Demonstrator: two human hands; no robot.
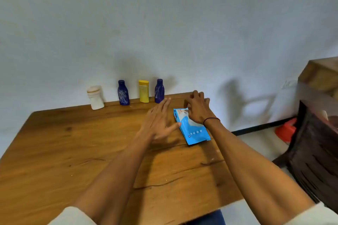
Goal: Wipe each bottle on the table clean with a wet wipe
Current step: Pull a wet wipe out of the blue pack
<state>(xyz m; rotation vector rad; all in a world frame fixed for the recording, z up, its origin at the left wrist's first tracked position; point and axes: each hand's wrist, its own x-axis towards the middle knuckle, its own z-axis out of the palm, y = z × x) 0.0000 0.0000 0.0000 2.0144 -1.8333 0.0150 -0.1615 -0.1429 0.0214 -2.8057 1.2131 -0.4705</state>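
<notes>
Several bottles stand in a row at the far edge of the wooden table (60, 151), against the wall: a white bottle (95, 97), a dark blue bottle (123, 93), a yellow bottle (144, 91) and a second dark blue bottle (159, 91). A blue pack of wet wipes (194, 131) lies flat near the table's right side. My left hand (160, 120) is flat with straight fingers, its thumb touching the pack's left edge. My right hand (197, 108) hovers over the pack's far end with fingers curled; whether it pinches anything is hidden.
A dark brown chair (314, 155) stands close to the table's right edge. A wooden cabinet (321, 75) is at the far right, and a red object (286, 130) lies on the floor by the wall.
</notes>
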